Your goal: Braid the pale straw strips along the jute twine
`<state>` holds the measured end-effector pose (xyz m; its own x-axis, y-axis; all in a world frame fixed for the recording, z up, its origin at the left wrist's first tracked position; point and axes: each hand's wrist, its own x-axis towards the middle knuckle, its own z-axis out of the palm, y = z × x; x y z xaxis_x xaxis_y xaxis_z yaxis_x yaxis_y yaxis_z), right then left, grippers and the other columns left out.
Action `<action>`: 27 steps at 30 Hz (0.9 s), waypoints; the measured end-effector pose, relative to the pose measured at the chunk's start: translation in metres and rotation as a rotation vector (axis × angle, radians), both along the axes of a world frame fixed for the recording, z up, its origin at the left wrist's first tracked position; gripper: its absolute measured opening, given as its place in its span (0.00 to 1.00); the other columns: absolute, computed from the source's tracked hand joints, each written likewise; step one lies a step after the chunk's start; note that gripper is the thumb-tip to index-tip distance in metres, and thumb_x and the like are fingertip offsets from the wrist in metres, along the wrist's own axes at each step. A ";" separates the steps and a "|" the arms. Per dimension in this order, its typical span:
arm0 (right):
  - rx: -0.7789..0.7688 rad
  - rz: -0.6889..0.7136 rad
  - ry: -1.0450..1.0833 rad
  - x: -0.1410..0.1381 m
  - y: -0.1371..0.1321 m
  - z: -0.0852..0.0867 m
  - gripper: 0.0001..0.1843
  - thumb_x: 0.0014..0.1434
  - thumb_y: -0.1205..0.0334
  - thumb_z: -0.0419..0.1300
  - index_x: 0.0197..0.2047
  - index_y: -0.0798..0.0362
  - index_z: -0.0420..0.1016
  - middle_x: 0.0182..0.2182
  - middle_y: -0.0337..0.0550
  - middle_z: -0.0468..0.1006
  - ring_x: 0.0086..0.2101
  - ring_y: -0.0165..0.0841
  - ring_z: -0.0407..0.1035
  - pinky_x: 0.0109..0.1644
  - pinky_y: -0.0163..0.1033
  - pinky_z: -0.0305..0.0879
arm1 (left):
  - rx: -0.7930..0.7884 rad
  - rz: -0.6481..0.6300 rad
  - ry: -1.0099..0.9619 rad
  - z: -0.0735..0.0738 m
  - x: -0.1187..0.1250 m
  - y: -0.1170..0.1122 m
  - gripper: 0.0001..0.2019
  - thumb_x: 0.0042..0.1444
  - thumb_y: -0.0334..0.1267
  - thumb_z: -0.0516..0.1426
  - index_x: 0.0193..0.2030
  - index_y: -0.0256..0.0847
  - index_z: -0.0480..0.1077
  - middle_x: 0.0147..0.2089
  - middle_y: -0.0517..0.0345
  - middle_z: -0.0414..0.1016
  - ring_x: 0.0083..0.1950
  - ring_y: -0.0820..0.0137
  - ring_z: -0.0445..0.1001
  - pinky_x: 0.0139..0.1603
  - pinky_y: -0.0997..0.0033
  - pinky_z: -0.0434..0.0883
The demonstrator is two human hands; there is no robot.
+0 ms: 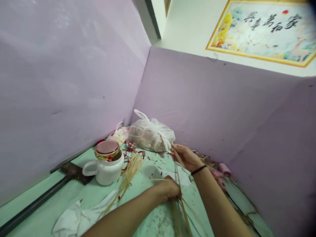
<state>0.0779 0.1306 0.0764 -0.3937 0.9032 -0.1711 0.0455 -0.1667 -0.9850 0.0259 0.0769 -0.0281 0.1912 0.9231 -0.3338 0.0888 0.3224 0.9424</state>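
Note:
My left hand (169, 190) is closed around a bunch of pale straw strands (181, 210) low over the green table (153, 171). My right hand (185, 155), with a black band on its wrist, pinches the upper end of one strand (175, 154) just in front of a white plastic bag (151, 133). The strands run from the right hand down through the left hand and off the lower edge of the view. A second loose bundle of straw (128, 176) lies on the table to the left of my left hand.
A white mug with a pink, gold-rimmed lid (106, 162) stands at the left. A dark hammer (44, 197) lies along the left wall. Crumpled white tissue (74, 217) lies near the front. Red thread scraps (130, 154) and a pink roll (224, 168) lie about. Purple partition walls (209, 105) enclose the table.

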 end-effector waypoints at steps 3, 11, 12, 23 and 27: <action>0.088 0.028 -0.077 0.053 -0.023 -0.006 0.07 0.45 0.63 0.60 0.24 0.56 0.65 0.17 0.34 0.68 0.17 0.21 0.60 0.22 0.28 0.59 | -0.047 -0.036 0.067 0.009 -0.008 -0.008 0.08 0.30 0.23 0.54 0.10 0.36 0.59 0.08 0.64 0.53 0.13 0.78 0.51 0.15 0.76 0.44; -0.068 -0.046 -0.335 0.092 -0.066 -0.080 0.04 0.40 0.66 0.58 0.18 0.57 0.66 0.12 0.34 0.67 0.14 0.22 0.58 0.18 0.28 0.55 | -0.092 -0.083 0.117 0.025 -0.012 -0.014 0.06 0.32 0.28 0.53 0.12 0.37 0.59 0.08 0.68 0.51 0.10 0.83 0.43 0.14 0.78 0.38; -0.117 -0.018 -0.307 0.091 -0.068 -0.082 0.04 0.41 0.65 0.57 0.19 0.57 0.67 0.14 0.36 0.70 0.15 0.24 0.61 0.19 0.28 0.57 | -0.076 -0.091 0.122 0.025 -0.011 -0.014 0.06 0.32 0.29 0.54 0.12 0.37 0.59 0.08 0.68 0.51 0.11 0.83 0.43 0.14 0.78 0.38; -0.275 -0.033 -0.197 0.090 -0.067 -0.082 0.08 0.48 0.69 0.55 0.21 0.59 0.71 0.15 0.40 0.73 0.16 0.25 0.66 0.20 0.29 0.66 | -0.012 -0.138 0.174 0.019 -0.010 -0.012 0.10 0.34 0.38 0.57 0.14 0.37 0.59 0.09 0.69 0.50 0.10 0.83 0.43 0.13 0.77 0.38; -0.293 -0.045 -0.169 0.093 -0.066 -0.083 0.07 0.49 0.69 0.55 0.22 0.60 0.71 0.14 0.39 0.72 0.14 0.24 0.64 0.20 0.29 0.66 | -0.023 -0.132 0.193 0.020 -0.009 -0.012 0.10 0.34 0.38 0.57 0.14 0.37 0.59 0.10 0.69 0.51 0.10 0.83 0.44 0.13 0.77 0.38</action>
<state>0.1704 0.0643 -0.0062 -0.2982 0.8219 -0.4854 0.1901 -0.4472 -0.8740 0.0172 0.0651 -0.0079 0.2402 0.8861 -0.3964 0.3098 0.3171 0.8964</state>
